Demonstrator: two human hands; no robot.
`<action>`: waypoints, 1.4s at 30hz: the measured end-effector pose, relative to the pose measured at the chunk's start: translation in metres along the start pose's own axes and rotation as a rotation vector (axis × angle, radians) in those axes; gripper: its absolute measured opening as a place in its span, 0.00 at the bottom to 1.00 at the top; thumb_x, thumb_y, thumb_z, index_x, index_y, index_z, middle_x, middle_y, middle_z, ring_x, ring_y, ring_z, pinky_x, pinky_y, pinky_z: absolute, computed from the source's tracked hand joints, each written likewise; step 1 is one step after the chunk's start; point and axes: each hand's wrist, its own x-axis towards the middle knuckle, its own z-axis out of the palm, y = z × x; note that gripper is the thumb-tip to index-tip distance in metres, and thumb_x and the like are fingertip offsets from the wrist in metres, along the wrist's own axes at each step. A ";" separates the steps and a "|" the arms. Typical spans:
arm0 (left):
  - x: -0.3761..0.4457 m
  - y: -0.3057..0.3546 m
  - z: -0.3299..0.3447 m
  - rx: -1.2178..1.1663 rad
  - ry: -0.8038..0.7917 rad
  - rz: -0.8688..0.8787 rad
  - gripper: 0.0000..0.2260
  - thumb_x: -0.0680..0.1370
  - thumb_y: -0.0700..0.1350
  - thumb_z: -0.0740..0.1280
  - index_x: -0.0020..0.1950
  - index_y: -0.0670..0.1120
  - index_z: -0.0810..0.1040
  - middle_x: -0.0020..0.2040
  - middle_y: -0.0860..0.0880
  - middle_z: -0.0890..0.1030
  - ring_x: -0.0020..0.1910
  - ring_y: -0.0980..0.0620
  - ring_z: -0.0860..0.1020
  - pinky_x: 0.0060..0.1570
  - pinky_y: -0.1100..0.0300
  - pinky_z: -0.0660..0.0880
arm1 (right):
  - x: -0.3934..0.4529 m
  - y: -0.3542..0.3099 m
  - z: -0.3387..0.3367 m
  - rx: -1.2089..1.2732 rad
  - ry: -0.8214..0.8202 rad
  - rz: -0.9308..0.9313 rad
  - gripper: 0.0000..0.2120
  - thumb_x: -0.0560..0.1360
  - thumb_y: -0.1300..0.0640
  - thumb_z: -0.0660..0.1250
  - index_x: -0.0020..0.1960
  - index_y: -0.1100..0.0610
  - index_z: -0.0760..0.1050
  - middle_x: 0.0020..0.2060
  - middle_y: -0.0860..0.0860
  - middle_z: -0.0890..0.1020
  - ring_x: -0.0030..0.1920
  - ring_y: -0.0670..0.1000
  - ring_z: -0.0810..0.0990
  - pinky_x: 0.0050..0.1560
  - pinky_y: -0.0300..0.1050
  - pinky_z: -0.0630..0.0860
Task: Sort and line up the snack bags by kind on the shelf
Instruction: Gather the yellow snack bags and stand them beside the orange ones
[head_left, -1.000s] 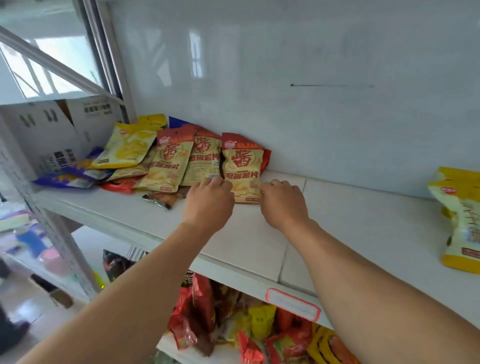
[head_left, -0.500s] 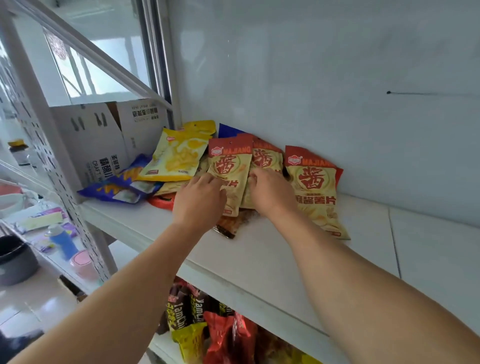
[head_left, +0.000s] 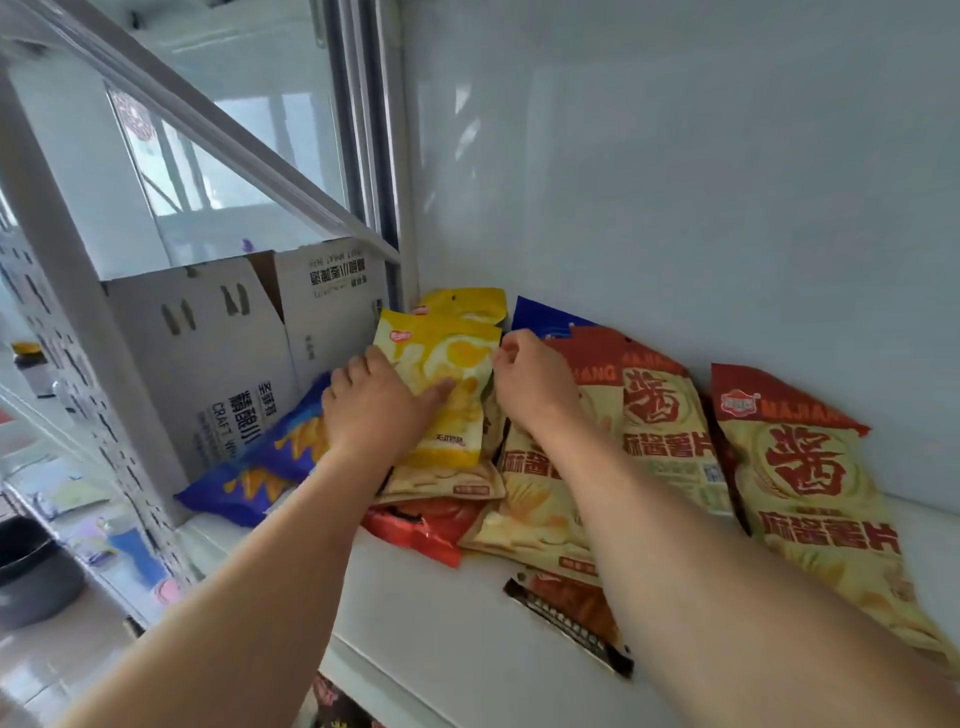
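White shelf board runs along a pale glossy wall, with a heap of snack bags piled at its far corner. On that heap the left hand lies over the left edge of a yellow chip bag, thumb stretched across the bag's front and fingers wrapped behind its side, so it grips the bag. Just beside it, at the bag's right edge, the right hand has its fingers curled toward the top corner; whether they actually pinch the bag cannot be told. Behind the gripped bag a second yellow bag leans against the wall, and behind the right hand a dark blue bag shows only its top. Under the left wrist lies a blue chip bag, and under the gripped bag a cream bag and a red wrapper. Past the right forearm three red-and-cream chip bags overlap in a row, the outermost well apart from the hand. Beneath that forearm sits a dark brown packet. Beyond the left hand stands a white cardboard box.
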 end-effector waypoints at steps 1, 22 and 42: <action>0.012 -0.004 0.002 -0.008 -0.066 -0.044 0.52 0.70 0.78 0.55 0.79 0.40 0.55 0.77 0.39 0.63 0.76 0.37 0.61 0.72 0.41 0.60 | 0.008 -0.003 0.006 0.002 0.008 0.025 0.15 0.84 0.52 0.56 0.65 0.58 0.72 0.56 0.54 0.82 0.56 0.57 0.80 0.54 0.53 0.78; 0.115 -0.076 0.027 -0.741 -0.414 0.055 0.52 0.58 0.63 0.82 0.75 0.48 0.63 0.70 0.48 0.73 0.67 0.44 0.73 0.63 0.45 0.74 | 0.075 -0.047 0.076 0.462 0.007 0.655 0.28 0.84 0.43 0.51 0.71 0.64 0.69 0.66 0.62 0.76 0.65 0.62 0.75 0.64 0.52 0.74; 0.109 -0.050 0.010 -1.097 -0.596 0.105 0.49 0.55 0.55 0.85 0.71 0.48 0.65 0.61 0.49 0.80 0.55 0.45 0.82 0.53 0.45 0.81 | 0.052 -0.040 0.024 0.816 0.041 0.707 0.28 0.65 0.36 0.77 0.55 0.56 0.80 0.49 0.55 0.87 0.52 0.59 0.85 0.58 0.62 0.79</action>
